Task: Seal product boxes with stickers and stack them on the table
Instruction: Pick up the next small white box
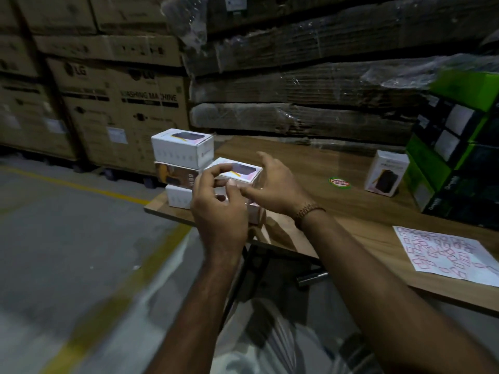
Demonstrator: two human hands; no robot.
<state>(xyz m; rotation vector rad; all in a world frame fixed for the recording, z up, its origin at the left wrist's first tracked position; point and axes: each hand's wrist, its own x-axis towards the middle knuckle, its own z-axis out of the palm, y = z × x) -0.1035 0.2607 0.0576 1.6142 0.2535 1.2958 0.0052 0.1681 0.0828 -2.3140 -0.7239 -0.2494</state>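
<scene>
A white product box (241, 172) with a dark device printed on its lid lies on top of a pinkish box (256, 214) at the left end of the wooden table (324, 163). My left hand (220, 211) pinches its near left corner, index finger on the lid and thumb on the front face. At the box's right side my right hand (272, 186) hovers with its fingers spread, the forefinger reaching toward my left thumb. Just behind stands a stack of three boxes (182, 148). A sticker sheet (442, 252) lies at the right near the front edge.
One more product box (386, 172) stands upright at the far right, beside stacked green and black cartons (453, 147). A round green-red sticker (339, 182) is on the tabletop. Large cardboard cartons (121, 103) and wrapped cardboard stacks (297, 90) rise behind.
</scene>
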